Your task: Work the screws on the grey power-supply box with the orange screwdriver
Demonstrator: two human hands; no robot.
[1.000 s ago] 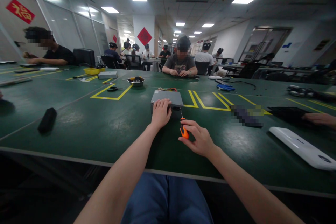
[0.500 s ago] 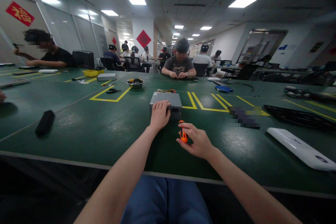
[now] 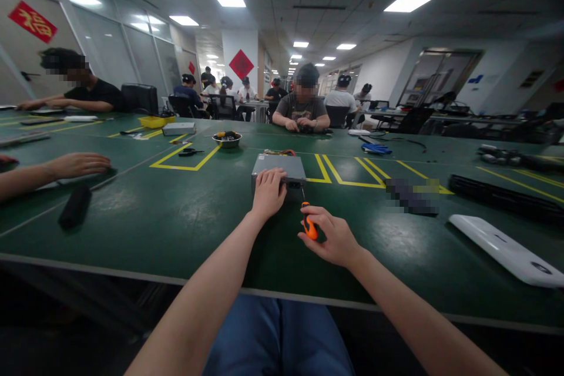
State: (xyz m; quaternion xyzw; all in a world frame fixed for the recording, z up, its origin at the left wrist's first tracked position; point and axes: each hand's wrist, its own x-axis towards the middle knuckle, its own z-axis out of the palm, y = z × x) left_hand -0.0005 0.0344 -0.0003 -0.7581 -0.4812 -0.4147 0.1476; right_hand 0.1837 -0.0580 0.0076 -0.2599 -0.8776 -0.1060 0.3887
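Observation:
A grey metal power supply unit (image 3: 282, 165) lies on the green table in front of me, with colored wires at its far side. My left hand (image 3: 268, 191) grips its near left part, fingers laid over the top and the thumb by the front face. Between the thumb and fingers of my right hand (image 3: 332, 238) is an orange and black screwdriver (image 3: 310, 228). Its thin shaft points away from me to the unit's front right corner, near the power socket. Whether the tip sits in a screw is too small to tell.
A metal bowl (image 3: 228, 140) with tools stands beyond, left of the unit. A black block (image 3: 74, 207) lies at left near another person's hand (image 3: 81, 164). At right are a white panel (image 3: 506, 249) and a long black part (image 3: 506, 194). A person (image 3: 302, 106) sits opposite.
The screwdriver handle and my right fingers have shifted slightly right. My left hand stays on the unit. Another person's arm has come in at the left, and the long black part at right has tilted.

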